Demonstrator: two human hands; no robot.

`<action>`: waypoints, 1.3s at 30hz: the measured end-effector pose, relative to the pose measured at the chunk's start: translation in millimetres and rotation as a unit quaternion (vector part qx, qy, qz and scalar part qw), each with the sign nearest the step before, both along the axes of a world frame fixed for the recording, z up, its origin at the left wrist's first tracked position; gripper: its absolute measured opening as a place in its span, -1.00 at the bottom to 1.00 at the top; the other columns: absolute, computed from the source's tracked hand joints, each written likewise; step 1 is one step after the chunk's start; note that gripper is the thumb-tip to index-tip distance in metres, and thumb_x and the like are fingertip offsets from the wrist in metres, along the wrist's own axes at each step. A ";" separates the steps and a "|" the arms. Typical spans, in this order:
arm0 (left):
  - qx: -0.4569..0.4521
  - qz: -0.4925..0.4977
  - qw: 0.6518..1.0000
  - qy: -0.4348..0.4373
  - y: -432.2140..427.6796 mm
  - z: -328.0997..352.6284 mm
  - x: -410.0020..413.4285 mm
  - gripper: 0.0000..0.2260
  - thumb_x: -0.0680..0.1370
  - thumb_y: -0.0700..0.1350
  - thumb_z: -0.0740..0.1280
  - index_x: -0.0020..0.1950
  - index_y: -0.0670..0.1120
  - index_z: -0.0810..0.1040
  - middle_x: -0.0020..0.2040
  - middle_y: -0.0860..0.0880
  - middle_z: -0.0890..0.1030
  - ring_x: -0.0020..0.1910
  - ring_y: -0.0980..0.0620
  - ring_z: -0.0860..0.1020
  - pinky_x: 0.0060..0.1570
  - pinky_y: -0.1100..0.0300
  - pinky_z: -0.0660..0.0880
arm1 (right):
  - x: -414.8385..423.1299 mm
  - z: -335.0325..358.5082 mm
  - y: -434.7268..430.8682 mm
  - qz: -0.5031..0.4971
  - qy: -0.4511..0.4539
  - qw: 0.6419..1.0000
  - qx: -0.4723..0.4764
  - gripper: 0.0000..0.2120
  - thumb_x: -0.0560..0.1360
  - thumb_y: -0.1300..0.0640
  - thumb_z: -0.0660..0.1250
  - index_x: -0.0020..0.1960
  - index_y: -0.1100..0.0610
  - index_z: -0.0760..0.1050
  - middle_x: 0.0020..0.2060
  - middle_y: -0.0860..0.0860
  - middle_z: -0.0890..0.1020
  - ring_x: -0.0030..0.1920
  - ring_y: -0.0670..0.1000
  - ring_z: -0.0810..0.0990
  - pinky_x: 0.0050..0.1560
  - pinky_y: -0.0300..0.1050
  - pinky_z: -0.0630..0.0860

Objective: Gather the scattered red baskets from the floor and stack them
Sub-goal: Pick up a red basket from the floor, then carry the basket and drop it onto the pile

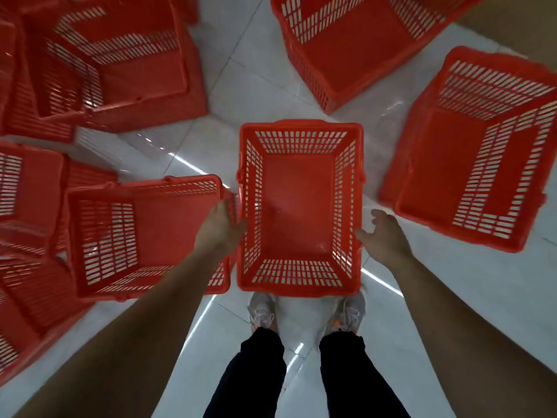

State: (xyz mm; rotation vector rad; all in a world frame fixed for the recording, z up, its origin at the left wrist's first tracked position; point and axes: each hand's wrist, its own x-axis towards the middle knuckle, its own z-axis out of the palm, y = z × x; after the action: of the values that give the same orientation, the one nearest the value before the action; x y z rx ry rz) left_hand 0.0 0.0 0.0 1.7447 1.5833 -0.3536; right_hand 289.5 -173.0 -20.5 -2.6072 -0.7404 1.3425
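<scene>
Basket [298, 206]: red, upright, open side up, between the two grips, just ahead of the shoes [262, 310]. Left grip [220, 227]: closed on the basket's left rim, thumb over the rim, fingers curled out of sight. Right grip [384, 233]: wide, fingers spread, thumb tip touching the right rim. Other baskets [144, 236]: one just left of the left grip, more beyond both, on the tiled floor [482, 297].

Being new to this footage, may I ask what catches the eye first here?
An upright red basket fills the centre, ahead of the person's shoes, the left hand gripping its left rim and the right hand open at its right rim. More red baskets lie scattered around it on the white tiled floor.
</scene>
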 end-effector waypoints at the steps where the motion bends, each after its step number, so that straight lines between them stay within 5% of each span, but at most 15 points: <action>1: 0.006 0.017 1.000 -0.007 0.6 -17.1 2.4 -0.50 0.44 0.27 0.27 0.31 0.07 0.45 0.12 0.00 0.62 0.02 -0.04 0.62 0.03 -0.07 0.58 | 0.6 -16.9 2.9 -0.011 -0.007 1.000 0.004 -0.27 0.48 -0.15 0.38 0.54 0.09 0.24 0.43 0.12 0.41 0.32 0.17 0.51 0.27 0.13 0.48; 7: -0.014 0.095 0.995 0.003 -14.7 -96.8 9.6 -0.56 0.55 0.18 0.25 0.33 -0.03 0.33 0.08 -0.12 0.63 -0.04 -0.17 0.63 0.01 -0.09 0.58 | -5.1 -90.4 10.9 -0.024 -0.016 0.998 0.048 -0.56 0.58 0.07 0.25 0.43 0.05 0.26 0.19 0.11 0.61 0.12 0.20 0.62 0.11 0.08 0.52; 12: 0.012 0.065 0.998 0.006 -20.9 -85.0 -2.6 -0.78 0.57 0.02 0.25 0.14 -0.05 0.39 -0.09 -0.10 0.63 -0.20 -0.11 0.61 -0.14 0.01 0.57 | -1.5 -71.4 -2.1 0.034 -0.056 0.996 0.067 -0.51 0.60 0.18 0.25 0.49 0.14 0.20 0.11 0.22 0.65 0.07 0.32 0.63 0.07 0.15 0.55; 20: 0.002 0.113 0.991 -0.076 -59.5 125.5 -29.8 -0.80 0.56 0.05 0.36 0.07 0.05 0.40 -0.24 0.13 0.60 -0.38 0.24 0.62 -0.49 0.36 0.50 | 0.6 151.4 -10.9 0.084 -0.074 0.988 0.106 -0.51 0.63 0.11 0.23 0.53 0.11 0.23 0.24 0.17 0.61 0.19 0.27 0.60 0.19 0.20 0.53; 27: 0.102 0.221 0.968 -0.066 -131.7 343.8 -80.6 -0.81 0.51 -0.03 0.37 0.07 -0.04 0.46 -0.16 0.01 0.62 -0.23 -0.03 0.62 -0.24 0.03 0.56 | -27.9 368.0 6.5 0.192 -0.082 0.966 0.153 -0.57 0.62 0.14 0.22 0.47 0.13 0.32 0.13 0.21 0.64 0.10 0.30 0.62 0.11 0.10 0.51; 33: 0.191 0.351 0.914 -0.063 -211.1 463.6 -169.3 -0.75 0.49 -0.06 0.39 0.14 -0.06 0.52 -0.22 0.11 0.58 -0.31 0.10 0.53 -0.28 0.18 0.40 | -119.4 492.1 29.6 0.325 -0.068 0.920 0.206 -0.66 0.62 0.08 0.21 0.37 0.13 0.39 0.07 0.17 0.67 0.05 0.27 0.63 0.05 0.11 0.55; 39: 0.233 0.487 0.840 -0.057 -291.4 526.6 -293.3 -0.72 0.50 -0.05 0.38 0.20 -0.05 0.55 -0.14 0.09 0.63 -0.29 0.21 0.55 -0.26 0.24 0.47 | -269.1 559.3 41.8 0.465 -0.052 0.848 0.250 -0.72 0.63 0.03 0.18 0.28 0.11 0.44 0.00 0.13 0.68 -0.02 0.23 0.63 -0.02 0.07 0.55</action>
State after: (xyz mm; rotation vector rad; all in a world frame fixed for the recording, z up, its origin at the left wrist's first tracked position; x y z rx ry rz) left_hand -293.3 -291.4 526.6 0.9911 2.3376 0.6715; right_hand 20.4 -131.2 538.8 -1.9060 -2.2016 0.9067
